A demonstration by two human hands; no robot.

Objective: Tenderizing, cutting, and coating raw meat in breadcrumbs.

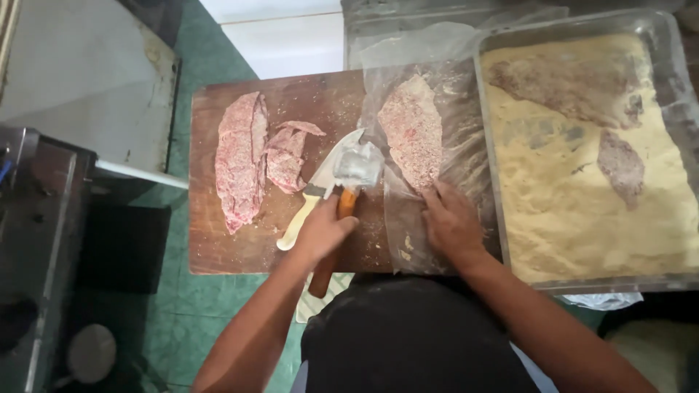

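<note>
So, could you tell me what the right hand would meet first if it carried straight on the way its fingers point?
The right hand lies on the clear plastic sheet, fingers pointing away from the person. Straight on, it would most likely meet the breaded meat slice under that sheet first.

Both bare forearms reach away from the body, angling toward each other. The left hand [324,231] lies palm down with its fingers curled loosely closed, knuckles up. Just to its right, the right hand [451,222] rests flat, palm down, fingers spread and pointing far.
</note>
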